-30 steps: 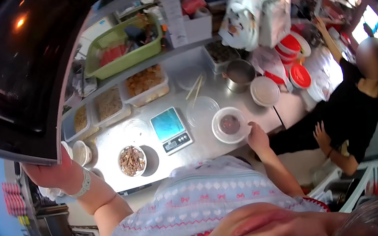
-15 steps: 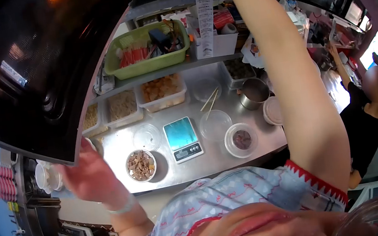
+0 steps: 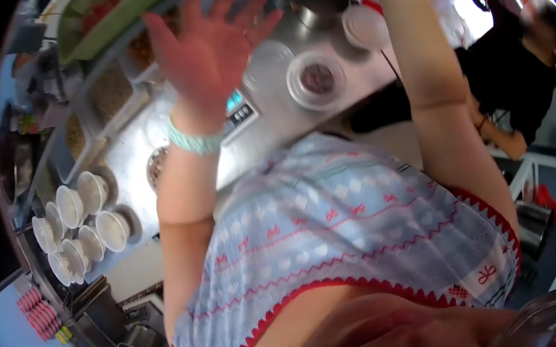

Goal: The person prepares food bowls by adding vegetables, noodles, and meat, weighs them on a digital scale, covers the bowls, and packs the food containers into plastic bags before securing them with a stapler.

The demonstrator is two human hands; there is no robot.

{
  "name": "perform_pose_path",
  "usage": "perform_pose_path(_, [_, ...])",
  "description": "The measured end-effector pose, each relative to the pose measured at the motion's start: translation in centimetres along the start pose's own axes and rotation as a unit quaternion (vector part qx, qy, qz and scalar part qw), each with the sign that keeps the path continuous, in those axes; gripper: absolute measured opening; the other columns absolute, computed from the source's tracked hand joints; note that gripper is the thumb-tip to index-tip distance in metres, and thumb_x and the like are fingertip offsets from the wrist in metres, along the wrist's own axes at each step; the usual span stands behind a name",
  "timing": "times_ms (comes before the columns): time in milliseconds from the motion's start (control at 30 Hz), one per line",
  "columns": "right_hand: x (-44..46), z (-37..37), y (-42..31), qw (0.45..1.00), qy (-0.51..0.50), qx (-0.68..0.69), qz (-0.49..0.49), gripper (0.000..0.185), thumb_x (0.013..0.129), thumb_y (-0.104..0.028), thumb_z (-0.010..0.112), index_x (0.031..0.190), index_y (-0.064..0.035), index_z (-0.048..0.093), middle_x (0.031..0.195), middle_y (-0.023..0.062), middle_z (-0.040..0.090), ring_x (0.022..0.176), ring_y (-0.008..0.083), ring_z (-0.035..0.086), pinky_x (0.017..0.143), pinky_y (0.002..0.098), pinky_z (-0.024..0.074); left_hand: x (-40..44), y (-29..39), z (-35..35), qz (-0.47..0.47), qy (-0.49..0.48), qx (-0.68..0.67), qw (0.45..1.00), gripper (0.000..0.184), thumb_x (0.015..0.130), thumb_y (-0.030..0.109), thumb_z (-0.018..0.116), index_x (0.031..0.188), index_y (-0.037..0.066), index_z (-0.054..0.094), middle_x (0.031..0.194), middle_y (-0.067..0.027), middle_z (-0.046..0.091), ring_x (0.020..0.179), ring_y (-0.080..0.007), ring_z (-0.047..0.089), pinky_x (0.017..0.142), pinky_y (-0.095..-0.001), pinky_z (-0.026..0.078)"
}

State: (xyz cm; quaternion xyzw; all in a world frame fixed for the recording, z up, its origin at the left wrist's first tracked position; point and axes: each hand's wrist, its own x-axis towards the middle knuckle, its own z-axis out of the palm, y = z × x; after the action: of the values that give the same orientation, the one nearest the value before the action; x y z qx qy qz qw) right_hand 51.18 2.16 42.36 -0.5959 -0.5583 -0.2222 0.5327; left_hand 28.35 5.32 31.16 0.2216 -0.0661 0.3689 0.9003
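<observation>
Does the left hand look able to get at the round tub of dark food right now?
Probably yes: the left hand is spread and looks empty, and nothing tall seems to stand between it and the round tub.

Shiny silver metal desk, white digital scale with blue screen, part hidden, translucent round plastic bowl of dark pieces, flat clear round lid, silver metal pot, translucent rectangular food bins at back, white round bowls clustered at left end

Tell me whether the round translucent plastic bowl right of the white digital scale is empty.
Not empty: dark, brownish contents show inside the bowl; how full, I cannot tell.
</observation>
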Motion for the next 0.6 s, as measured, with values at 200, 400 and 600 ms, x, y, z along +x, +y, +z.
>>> perform_pose_path(200, [-22.8,-5.5,4.3,0.931,-0.310,0.157,-0.109,0.030,0.086,-0.007,0.065,0.115,-0.0117,0.068,0.133,0.0060,0.059,0.121,0.0290,0.056,0.101,0.0368,0.0442,-4.6,-4.4,-7.8,-0.198,0.101,-0.005,0.975,0.065,0.095,0.034,0.046,0.146,-0.002,0.026,0.149,-0.0251,0.034,0.137,-0.0442,0.036,0.109,-0.0632,0.035])
perform_pose_path(400, [-36.2,-3.7,12.2,0.882,-0.082,-0.022,0.463,0.030,0.086,-0.024,0.069,0.104,-0.0003,0.068,0.125,0.0218,0.056,0.115,0.0351,0.056,0.097,0.0399,0.0458,-13.2,-10.4,-15.2,-0.125,0.238,-0.005,0.963,0.062,0.090,0.023,0.045,0.145,0.001,0.029,0.147,-0.0215,0.038,0.135,-0.0420,0.040,0.107,-0.0588,0.040])
perform_pose_path(600, [-37.9,-2.7,15.1,0.756,-0.226,0.086,0.608,0.030,0.089,-0.027,0.066,0.096,0.0019,0.064,0.090,0.0188,0.064,0.078,0.0249,0.068,0.069,0.0327,0.0551,-12.8,-12.7,-19.3,-0.004,0.322,0.095,0.942,0.061,0.098,0.044,0.049,0.145,0.009,0.034,0.146,-0.0132,0.042,0.135,-0.0325,0.041,0.111,-0.0534,0.033])
